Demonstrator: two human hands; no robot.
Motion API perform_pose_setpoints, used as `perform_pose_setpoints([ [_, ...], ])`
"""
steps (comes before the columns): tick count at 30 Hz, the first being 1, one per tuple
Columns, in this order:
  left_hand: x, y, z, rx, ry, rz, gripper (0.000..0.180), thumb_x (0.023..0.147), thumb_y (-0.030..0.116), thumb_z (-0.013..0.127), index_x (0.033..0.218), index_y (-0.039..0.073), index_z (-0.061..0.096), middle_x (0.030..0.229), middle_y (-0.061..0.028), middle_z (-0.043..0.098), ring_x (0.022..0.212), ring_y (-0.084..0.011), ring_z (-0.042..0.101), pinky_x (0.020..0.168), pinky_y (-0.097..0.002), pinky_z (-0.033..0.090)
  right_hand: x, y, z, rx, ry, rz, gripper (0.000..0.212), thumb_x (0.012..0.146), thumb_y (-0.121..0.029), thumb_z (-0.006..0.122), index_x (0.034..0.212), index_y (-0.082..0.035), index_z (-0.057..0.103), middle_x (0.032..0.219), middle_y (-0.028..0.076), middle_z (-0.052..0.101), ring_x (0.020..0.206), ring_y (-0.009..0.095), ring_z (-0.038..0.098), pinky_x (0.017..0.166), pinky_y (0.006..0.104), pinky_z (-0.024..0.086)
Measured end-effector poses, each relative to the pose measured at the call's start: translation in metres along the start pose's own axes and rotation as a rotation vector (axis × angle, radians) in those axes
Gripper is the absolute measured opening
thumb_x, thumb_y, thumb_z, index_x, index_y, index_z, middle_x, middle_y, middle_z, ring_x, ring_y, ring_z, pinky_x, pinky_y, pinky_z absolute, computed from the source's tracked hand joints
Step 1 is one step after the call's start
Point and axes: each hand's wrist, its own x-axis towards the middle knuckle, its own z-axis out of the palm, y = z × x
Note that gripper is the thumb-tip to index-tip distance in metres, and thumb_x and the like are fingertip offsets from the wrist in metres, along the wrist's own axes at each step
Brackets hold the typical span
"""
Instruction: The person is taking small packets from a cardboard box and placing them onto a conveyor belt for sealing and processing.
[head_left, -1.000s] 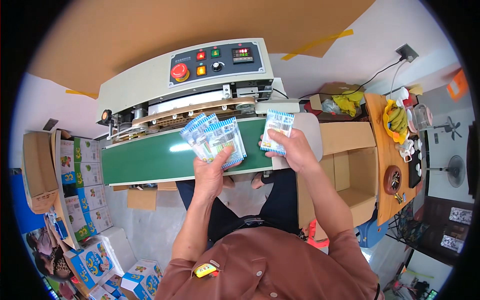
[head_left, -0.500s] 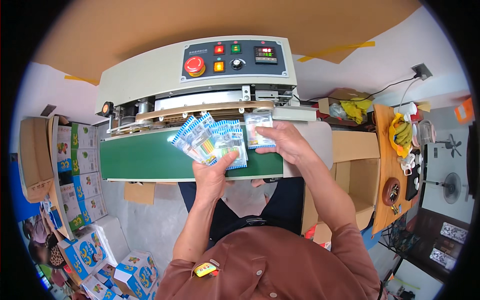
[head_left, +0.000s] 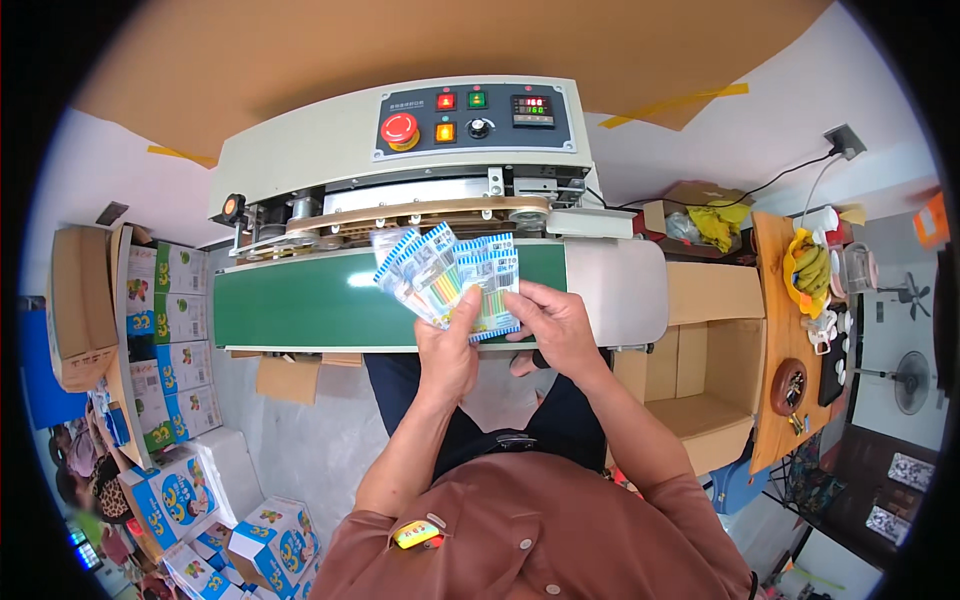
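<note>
My left hand (head_left: pixel 450 350) pinches a fan of several small clear packets (head_left: pixel 440 275) with blue-and-white striped edges. Slim coloured sticks show through their fronts. My right hand (head_left: pixel 556 325) has its thumb and fingers closed on the edge of the rightmost packet (head_left: pixel 488 295) of the same fan. Both hands are above the near edge of the green conveyor belt (head_left: pixel 300 305) of a band sealing machine (head_left: pixel 300 165). Past the fan's upper left, a clear packet end (head_left: pixel 388 240) shows beside the sealing band (head_left: pixel 400 213); whether it belongs to the fan I cannot tell.
The machine's control panel (head_left: pixel 475 120) has a red stop button (head_left: pixel 400 130), lit switches and a display. A pale end plate (head_left: pixel 615 285) adjoins the belt at right, near an open cardboard box (head_left: pixel 690 375) and wooden table (head_left: pixel 770 330). Printed cartons (head_left: pixel 185 310) are stacked at left.
My right hand has moved left and nearer to me, from a separate packet by the sealing band to the fan. That separate packet no longer shows apart. The view has shifted slightly.
</note>
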Motion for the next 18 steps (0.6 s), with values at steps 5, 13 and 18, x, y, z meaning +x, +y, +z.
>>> perform_pose_setpoints([
  [5, -0.002, -0.005, 0.001, 0.050, 0.017, 0.085, 0.042, 0.085, -0.006, 0.068, 0.125, 0.000, 0.054, 0.116, -0.0090, 0.064, 0.102, -0.0171, 0.064, 0.091, -0.0320, 0.051, -0.009, -0.007, 0.008, 0.189, 0.054, 0.111, 0.032, 0.096, -0.023, 0.062, 0.118, 0.000, 0.064, 0.094, 0.009, 0.069, 0.068, 0.015, 0.068, 0.048, 0.0255, 0.056],
  [13, -0.002, -0.001, 0.004, 0.006, -0.016, 0.142, 0.041, 0.086, -0.002, 0.069, 0.124, 0.001, 0.053, 0.116, -0.0093, 0.064, 0.102, -0.0179, 0.064, 0.090, -0.0324, 0.052, -0.012, 0.001, -0.002, 0.166, -0.092, 0.221, 0.030, 0.095, -0.023, 0.064, 0.115, -0.001, 0.065, 0.096, 0.011, 0.070, 0.068, 0.015, 0.068, 0.047, 0.0258, 0.056],
  [18, 0.003, 0.002, 0.004, 0.050, 0.090, 0.190, 0.039, 0.087, 0.002, 0.069, 0.123, 0.001, 0.054, 0.114, -0.0102, 0.065, 0.097, -0.0193, 0.067, 0.079, -0.0337, 0.058, -0.012, 0.011, -0.022, 0.158, -0.011, 0.252, 0.029, 0.095, -0.018, 0.064, 0.117, 0.001, 0.063, 0.102, 0.011, 0.069, 0.077, 0.015, 0.069, 0.058, 0.0261, 0.059],
])
